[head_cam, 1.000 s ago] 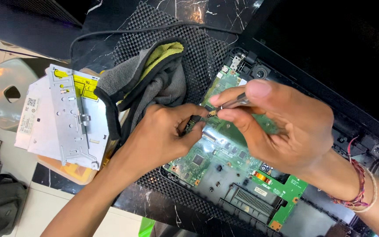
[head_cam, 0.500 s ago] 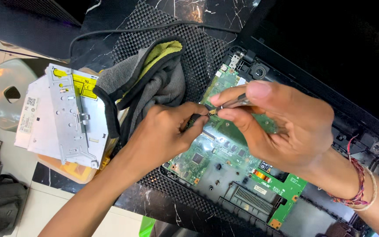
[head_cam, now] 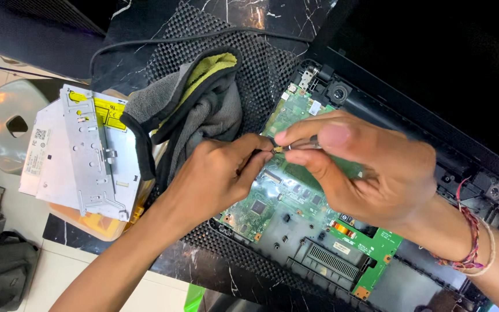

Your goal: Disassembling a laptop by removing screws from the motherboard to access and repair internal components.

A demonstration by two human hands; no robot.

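A green circuit board (head_cam: 272, 208) lies in an opened black laptop shell (head_cam: 411, 115). My left hand (head_cam: 215, 173) and my right hand (head_cam: 365, 167) meet over the board's upper part. Fingertips of both hands pinch a small part with a thin black wire (head_cam: 277, 147) between them. My right hand also grips a slim metal tool (head_cam: 313, 141), mostly hidden by its fingers. A red and white thread band (head_cam: 475, 242) is around my right wrist.
A grey and yellow-green cloth (head_cam: 197, 110) lies on a black perforated mat (head_cam: 261, 63). At left a silver optical drive (head_cam: 88, 156) rests on an orange tub (head_cam: 88, 222). A black cable (head_cam: 203, 37) runs along the back. A grey bag (head_cam: 1, 266) sits on the floor.
Both hands stay pinched together at the same spot over the board; only slight finger shifts show.
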